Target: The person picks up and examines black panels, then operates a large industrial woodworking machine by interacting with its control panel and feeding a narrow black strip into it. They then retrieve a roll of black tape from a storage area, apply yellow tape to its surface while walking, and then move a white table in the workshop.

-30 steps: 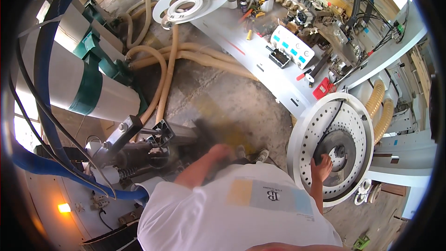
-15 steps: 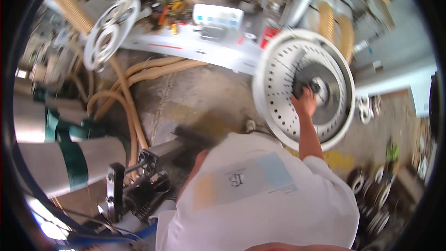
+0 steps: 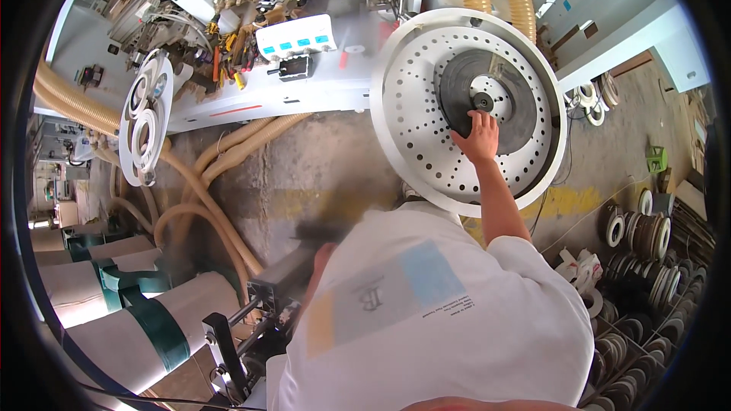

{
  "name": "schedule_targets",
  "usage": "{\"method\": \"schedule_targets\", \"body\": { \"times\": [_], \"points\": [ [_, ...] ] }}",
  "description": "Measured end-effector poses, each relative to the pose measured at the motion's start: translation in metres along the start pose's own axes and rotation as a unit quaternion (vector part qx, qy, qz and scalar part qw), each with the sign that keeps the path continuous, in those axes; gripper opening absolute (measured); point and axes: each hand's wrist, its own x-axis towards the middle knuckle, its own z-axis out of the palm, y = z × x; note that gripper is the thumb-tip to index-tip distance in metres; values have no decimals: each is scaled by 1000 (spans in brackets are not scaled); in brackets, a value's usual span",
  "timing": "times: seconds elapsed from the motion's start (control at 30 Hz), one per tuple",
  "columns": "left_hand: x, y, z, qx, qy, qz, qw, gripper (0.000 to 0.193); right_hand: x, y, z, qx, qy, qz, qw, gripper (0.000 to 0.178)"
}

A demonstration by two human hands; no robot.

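A large white perforated disc (image 3: 411, 129) lies flat at the upper right, with a dark grey coil of band (image 3: 510, 114) around its hub (image 3: 481, 100). My right hand (image 3: 477, 134) rests flat on that coil just below the hub, fingers spread and gripping nothing. My white shirt (image 3: 457, 312) fills the lower middle. My left arm (image 3: 320, 259) reaches down toward a blurred dark metal rail (image 3: 266, 281). The left hand itself is hidden or too blurred to make out.
A smaller white reel (image 3: 145, 125) stands at the left. Tan flexible hoses (image 3: 213, 205) run across the concrete floor. A white machine panel (image 3: 297, 38) with switches lies at the top. Green-banded rollers (image 3: 145, 320) sit lower left, and coils of band (image 3: 647, 236) are stacked at right.
My head has turned, so the white disc has shifted from the right toward the upper middle. My right hand stays on the dark coil near the hub.
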Motion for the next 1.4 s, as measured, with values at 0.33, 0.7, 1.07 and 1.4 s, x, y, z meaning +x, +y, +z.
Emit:
{"method": "schedule_targets", "body": {
  "times": [0.33, 0.7, 1.07, 1.4],
  "points": [
    [22, 38, 17, -44, -32, -32, 998, 36, -23, -1, -11, 40, -47, -58, 996, 81],
    [1, 29, 16, -11, -37, -45, 998, 35, 14, -47, 39, 50, 23, 93, 994, 72],
    [26, 83, 2, -100, -16, -3, 995, 33, 36, -48, -57, 216, -10, 168, 962, 60],
    [29, 293, -44, -195, -82, 47, 976, 24, 35, 13, -207, 660, 49, 129, 738, 71]
  ]
}}
